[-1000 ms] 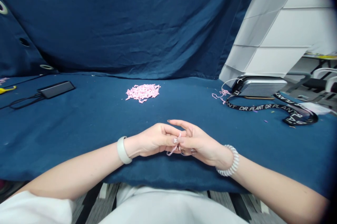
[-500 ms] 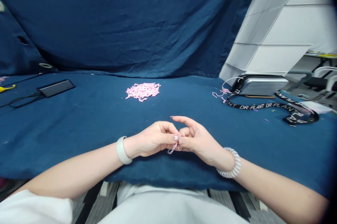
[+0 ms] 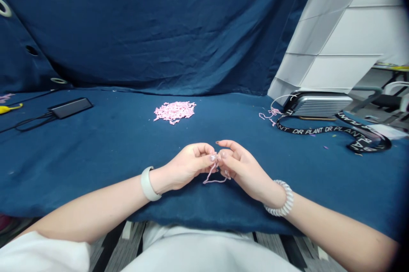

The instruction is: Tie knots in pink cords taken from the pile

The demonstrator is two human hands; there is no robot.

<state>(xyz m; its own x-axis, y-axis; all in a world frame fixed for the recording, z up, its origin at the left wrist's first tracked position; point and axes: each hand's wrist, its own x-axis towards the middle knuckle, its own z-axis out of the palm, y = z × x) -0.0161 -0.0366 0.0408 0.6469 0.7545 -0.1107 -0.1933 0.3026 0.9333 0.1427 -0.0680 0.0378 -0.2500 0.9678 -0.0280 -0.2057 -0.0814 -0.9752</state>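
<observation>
Between my two hands is a thin piece of pink yarn (image 3: 209, 178), with a loop of it hanging below the fingertips. My left hand (image 3: 191, 163) pinches it between thumb and fingers, a pale band on that wrist. Meeting it from the right, my right hand (image 3: 241, 165) also pinches the yarn, its index finger raised and stretched toward the left. The exact crossing of the strand at the fingertips is partly hidden. Beyond the hands lies a flat heap of small pink yarn pieces (image 3: 175, 111) on the blue cloth (image 3: 111, 157).
At the right stands a silver ribbed case (image 3: 322, 105), with a black lettered lanyard (image 3: 306, 130) and a tangle of pink yarn (image 3: 273, 112) beside it. On the left lie a dark flat device (image 3: 70, 107) with cables and a yellow object (image 3: 9, 108). A blue curtain (image 3: 159, 29) hangs behind.
The hanging loop of yarn has become longer and wider, stretching toward my right hand's lower fingers. Both hands stay together at about the same place, with the right fingers shifted slightly.
</observation>
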